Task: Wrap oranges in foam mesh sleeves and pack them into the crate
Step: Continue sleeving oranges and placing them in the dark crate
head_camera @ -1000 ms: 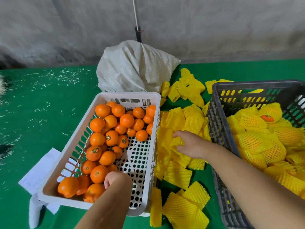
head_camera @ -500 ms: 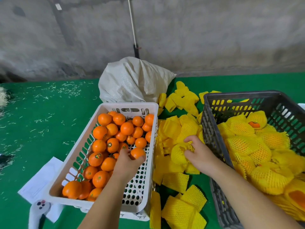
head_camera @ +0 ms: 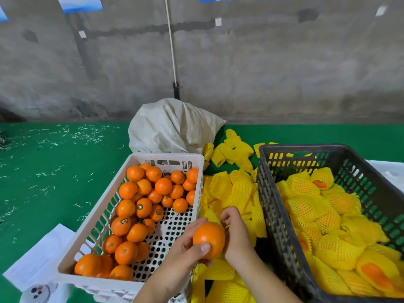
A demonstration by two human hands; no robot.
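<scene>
My left hand (head_camera: pixel 185 252) grips a bare orange (head_camera: pixel 208 239) between thumb and fingers, just right of the white crate (head_camera: pixel 109 206) that holds several loose oranges (head_camera: pixel 140 206). My right hand (head_camera: pixel 237 235) is against the orange's right side and pinches a yellow foam mesh sleeve (head_camera: pixel 211 215), mostly hidden behind the fruit. A pile of loose yellow sleeves (head_camera: pixel 231 189) lies between the two crates. The dark grey crate (head_camera: pixel 271 215) on the right holds several sleeved oranges (head_camera: pixel 310 211).
A white woven sack (head_camera: pixel 172 127) stands behind the white crate, on a green table surface (head_camera: pixel 54 171) scattered with small shreds. White paper (head_camera: pixel 37 259) lies under the white crate's near left corner. A concrete wall runs along the back.
My left hand lifted an orange out of the white crate and carried it right. My right hand picked a sleeve from the pile and brought it to the orange.
</scene>
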